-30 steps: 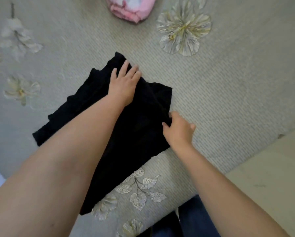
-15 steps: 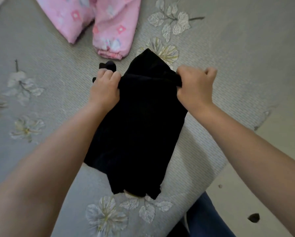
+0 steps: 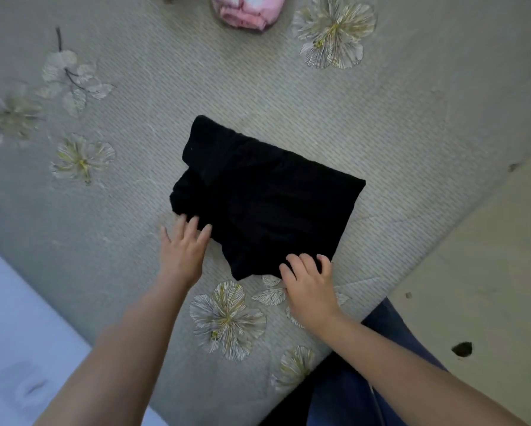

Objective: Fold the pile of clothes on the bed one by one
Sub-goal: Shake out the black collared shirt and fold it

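A black garment (image 3: 264,195) lies folded into a compact rectangle on the grey flowered bedspread (image 3: 381,118). My left hand (image 3: 184,247) rests flat beside its near left edge, fingers spread, fingertips touching the cloth. My right hand (image 3: 310,281) sits at the near right corner, fingers curled onto the edge of the fabric. I cannot tell whether it pinches the cloth or only presses it.
A pink garment (image 3: 248,10) lies at the far edge of the bed, partly out of frame. The bed's edge runs diagonally at the right, with pale floor (image 3: 488,272) beyond it. A light blue sheet (image 3: 18,333) shows at the lower left.
Half a second ago both hands held the black garment's far edge. They have brought it toward me, folding the garment in half, and now rest at its near edge.
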A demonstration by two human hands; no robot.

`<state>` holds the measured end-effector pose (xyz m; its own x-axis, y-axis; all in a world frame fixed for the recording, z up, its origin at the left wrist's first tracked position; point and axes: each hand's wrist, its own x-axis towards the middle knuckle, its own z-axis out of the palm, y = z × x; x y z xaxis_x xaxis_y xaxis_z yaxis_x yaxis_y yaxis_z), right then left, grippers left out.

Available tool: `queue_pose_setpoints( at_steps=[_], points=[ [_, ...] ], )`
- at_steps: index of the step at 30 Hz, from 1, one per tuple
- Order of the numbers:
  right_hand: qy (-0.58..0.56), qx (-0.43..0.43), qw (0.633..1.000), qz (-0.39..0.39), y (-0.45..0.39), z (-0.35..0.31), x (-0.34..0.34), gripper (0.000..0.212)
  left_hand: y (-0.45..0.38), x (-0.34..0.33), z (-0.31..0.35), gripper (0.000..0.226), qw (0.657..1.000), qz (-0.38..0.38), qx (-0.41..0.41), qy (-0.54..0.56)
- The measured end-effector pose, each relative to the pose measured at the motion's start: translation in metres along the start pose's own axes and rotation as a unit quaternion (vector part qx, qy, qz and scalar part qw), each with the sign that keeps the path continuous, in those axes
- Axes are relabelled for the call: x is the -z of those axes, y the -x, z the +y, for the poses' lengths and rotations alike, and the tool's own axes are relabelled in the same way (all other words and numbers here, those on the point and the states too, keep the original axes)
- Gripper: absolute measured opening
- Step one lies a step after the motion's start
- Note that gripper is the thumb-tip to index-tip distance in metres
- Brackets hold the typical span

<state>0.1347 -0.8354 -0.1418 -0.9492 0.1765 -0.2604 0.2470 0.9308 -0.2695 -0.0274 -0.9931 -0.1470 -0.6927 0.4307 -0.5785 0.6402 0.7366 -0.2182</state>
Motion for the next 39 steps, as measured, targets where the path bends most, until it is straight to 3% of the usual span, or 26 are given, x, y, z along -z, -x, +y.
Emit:
queue_pose_setpoints(
  at_steps=[3,6,8,10,14,18,25,31,39],
  points=[
    [0.023,-0.02,1.0,0.005,0.0,-0.006,-0.005,0.091,0.007,-0.011,0.005,0.072,0.995,0.067,-0.027,0.069],
    [0.085,-0.049,0.992,-0.085,-0.016,-0.004,-0.008,0.119,0.005,-0.016,0.006,0.082,0.98,0.15,-0.111,0.073],
    [0.099,-0.052,0.981,-0.161,-0.025,0.003,-0.021,0.113,0.001,-0.018,0.006,0.085,0.975,0.133,-0.161,0.07],
    [0.109,-0.05,0.978,-0.171,-0.027,0.009,-0.032,0.101,-0.008,-0.023,0.007,0.077,0.974,0.106,-0.189,0.071],
    [0.175,-0.041,0.979,-0.098,-0.029,0.009,-0.028,0.092,-0.031,-0.023,0.019,0.07,0.963,0.124,-0.228,0.074],
    [0.176,-0.007,0.984,-0.019,-0.03,0.018,-0.025,0.081,-0.049,-0.005,0.022,0.049,0.928,0.241,-0.282,0.044],
    [0.128,-0.008,0.986,0.109,-0.041,0.054,0.027,0.067,-0.056,0.027,0.041,0.042,0.915,0.303,-0.259,0.068],
    [0.129,0.004,0.972,0.194,-0.048,0.096,0.119,0.067,-0.044,0.125,0.061,0.035,0.888,0.371,-0.25,0.103],
    [0.169,-0.013,0.944,0.284,-0.013,0.201,0.255,0.065,-0.027,0.291,0.147,0.031,0.846,0.435,-0.307,0.021]
  ],
)
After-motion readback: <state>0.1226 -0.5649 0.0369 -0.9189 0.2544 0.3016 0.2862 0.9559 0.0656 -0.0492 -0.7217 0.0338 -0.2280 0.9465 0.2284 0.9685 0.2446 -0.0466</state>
